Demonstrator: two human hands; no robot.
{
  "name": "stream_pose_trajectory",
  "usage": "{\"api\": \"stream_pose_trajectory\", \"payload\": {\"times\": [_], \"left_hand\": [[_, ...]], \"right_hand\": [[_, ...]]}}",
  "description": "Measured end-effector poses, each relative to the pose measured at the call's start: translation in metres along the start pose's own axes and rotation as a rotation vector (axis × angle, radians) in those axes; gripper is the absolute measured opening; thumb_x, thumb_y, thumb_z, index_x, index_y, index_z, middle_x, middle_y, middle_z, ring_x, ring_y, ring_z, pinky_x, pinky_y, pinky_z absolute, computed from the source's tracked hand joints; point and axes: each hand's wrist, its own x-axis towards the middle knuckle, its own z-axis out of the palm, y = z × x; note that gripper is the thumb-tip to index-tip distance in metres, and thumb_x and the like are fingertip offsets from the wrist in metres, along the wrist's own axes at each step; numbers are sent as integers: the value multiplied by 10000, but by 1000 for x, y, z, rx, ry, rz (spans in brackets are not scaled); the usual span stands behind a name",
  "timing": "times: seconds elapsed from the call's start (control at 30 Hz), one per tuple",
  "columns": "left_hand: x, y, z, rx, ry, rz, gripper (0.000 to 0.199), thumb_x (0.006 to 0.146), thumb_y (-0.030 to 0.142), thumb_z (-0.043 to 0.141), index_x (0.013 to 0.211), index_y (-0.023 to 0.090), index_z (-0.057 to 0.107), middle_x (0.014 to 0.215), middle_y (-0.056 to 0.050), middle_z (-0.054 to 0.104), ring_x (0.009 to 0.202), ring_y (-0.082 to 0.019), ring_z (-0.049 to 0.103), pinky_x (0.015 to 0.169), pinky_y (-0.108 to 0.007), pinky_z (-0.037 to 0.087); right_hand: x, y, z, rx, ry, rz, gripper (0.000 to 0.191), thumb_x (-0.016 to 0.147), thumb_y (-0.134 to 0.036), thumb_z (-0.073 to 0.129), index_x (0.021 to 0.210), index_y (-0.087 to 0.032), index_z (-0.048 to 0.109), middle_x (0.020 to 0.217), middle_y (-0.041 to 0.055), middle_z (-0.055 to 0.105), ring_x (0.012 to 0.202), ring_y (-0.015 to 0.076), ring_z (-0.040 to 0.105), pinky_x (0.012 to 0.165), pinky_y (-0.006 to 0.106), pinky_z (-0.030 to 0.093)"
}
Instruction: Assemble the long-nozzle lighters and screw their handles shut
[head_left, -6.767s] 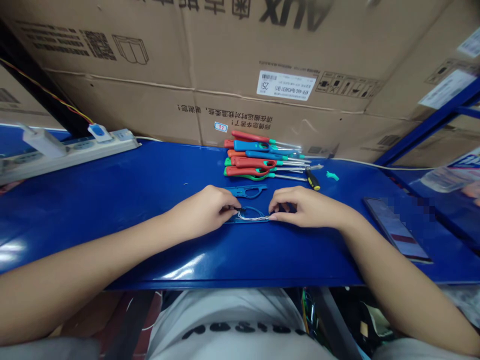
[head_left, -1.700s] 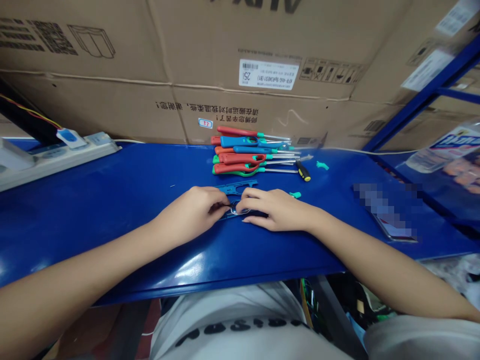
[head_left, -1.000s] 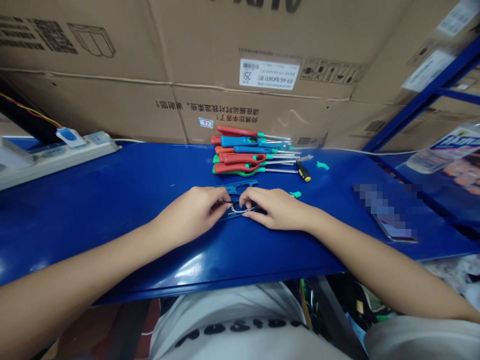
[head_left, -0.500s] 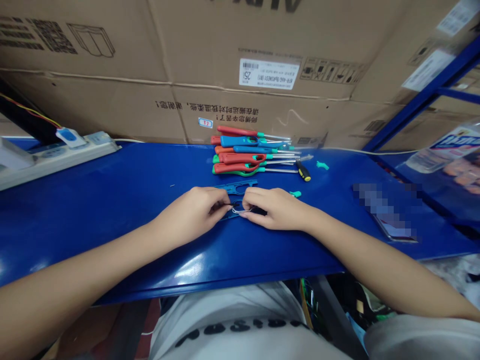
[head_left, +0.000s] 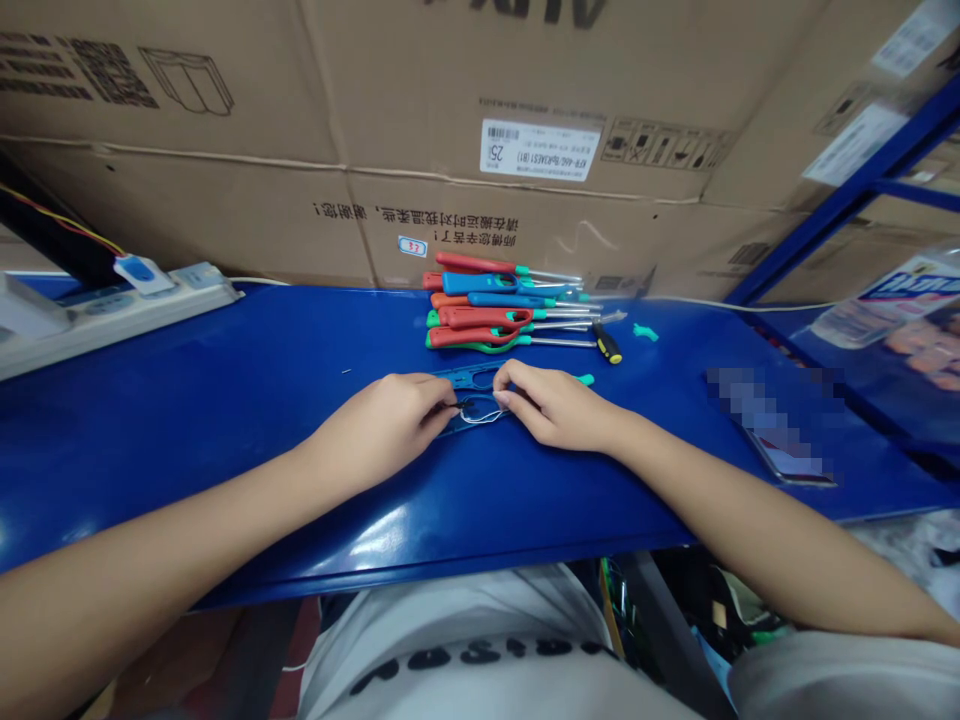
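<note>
Blue plastic casing halves [head_left: 472,377] lie open on the blue table, partly covered by both hands. My left hand [head_left: 390,418] pinches a small black part [head_left: 458,405] above the nearer half. A thin white wire [head_left: 481,417] loops from that part towards my right hand [head_left: 549,402], whose thumb and forefinger are closed on the wire's far end. A green tip [head_left: 585,380] shows just beyond my right hand. Behind the hands lies a row of several red, blue and orange long-necked lighters [head_left: 487,317].
A black and yellow screwdriver [head_left: 608,345] and a small green piece [head_left: 645,332] lie right of the lighters. A phone [head_left: 772,425] is at the right, a power strip [head_left: 112,315] at the left. Cardboard boxes [head_left: 262,220] stand behind the blue table [head_left: 337,535].
My right hand has shifted slightly up and to the right, away from my left hand. More of the white wire and the casing shows between them.
</note>
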Motion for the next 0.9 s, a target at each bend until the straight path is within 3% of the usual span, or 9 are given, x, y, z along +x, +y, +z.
{"api": "stream_pose_trajectory", "payload": {"times": [0.23, 0.63, 0.9], "left_hand": [[2, 0, -1, 155, -23, -54, 240, 1017, 247, 491, 1021, 167, 717, 965, -94, 740, 903, -261, 712, 783, -346, 514], [0, 3, 0, 26, -36, -2, 260, 982, 172, 506, 1022, 170, 763, 1009, -95, 759, 926, -258, 718, 853, -376, 543], [-4, 6, 0, 169, -59, 4, 281, 1001, 215, 503, 995, 213, 784, 1039, -81, 744, 896, -245, 721, 731, -325, 531]], "right_hand": [[1, 2, 1, -154, 10, -47, 202, 1017, -367, 511, 978, -191, 601, 1093, 69, 635, 782, 147, 575, 633, 259, 367], [1, 1, -2, -209, -63, -34, 154, 974, -348, 612, 1055, -216, 607, 1085, 32, 667, 823, 146, 599, 594, 254, 312], [0, -2, -3, -214, -88, -47, 125, 971, -329, 607, 1000, -207, 607, 1028, 24, 671, 782, 137, 582, 587, 253, 284]]}}
